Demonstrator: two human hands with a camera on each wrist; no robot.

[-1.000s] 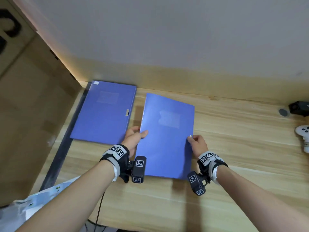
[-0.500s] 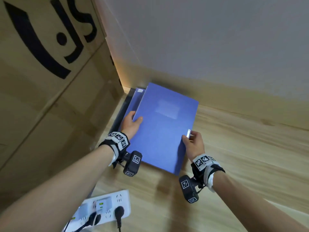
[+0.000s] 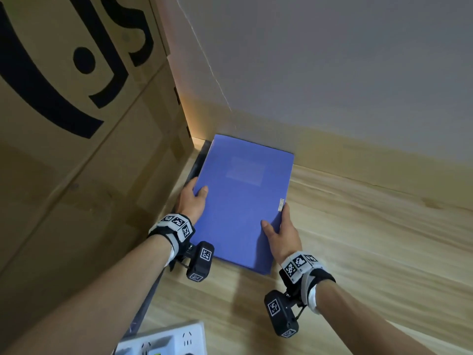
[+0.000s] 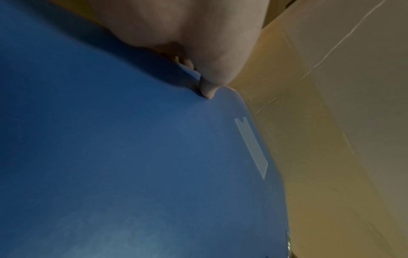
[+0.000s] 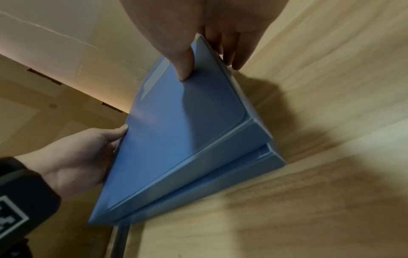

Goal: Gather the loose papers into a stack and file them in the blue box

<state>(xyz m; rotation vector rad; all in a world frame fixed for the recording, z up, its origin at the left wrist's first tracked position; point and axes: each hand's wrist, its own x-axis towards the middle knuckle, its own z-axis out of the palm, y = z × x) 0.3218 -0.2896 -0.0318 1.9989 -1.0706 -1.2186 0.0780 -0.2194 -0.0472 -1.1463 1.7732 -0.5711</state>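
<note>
Head view: the blue box (image 3: pixel 243 201) lies on the wooden table (image 3: pixel 371 239) beside a cardboard carton (image 3: pixel 76 175); left hand (image 3: pixel 192 201) and right hand (image 3: pixel 281 234) clasp its long edges. Left wrist view: a thumb presses the lid. Right wrist view: thumb above, fingers (image 5: pixel 234 52) beneath; the lid gapes, so tilting could spill any papers inside.
</note>
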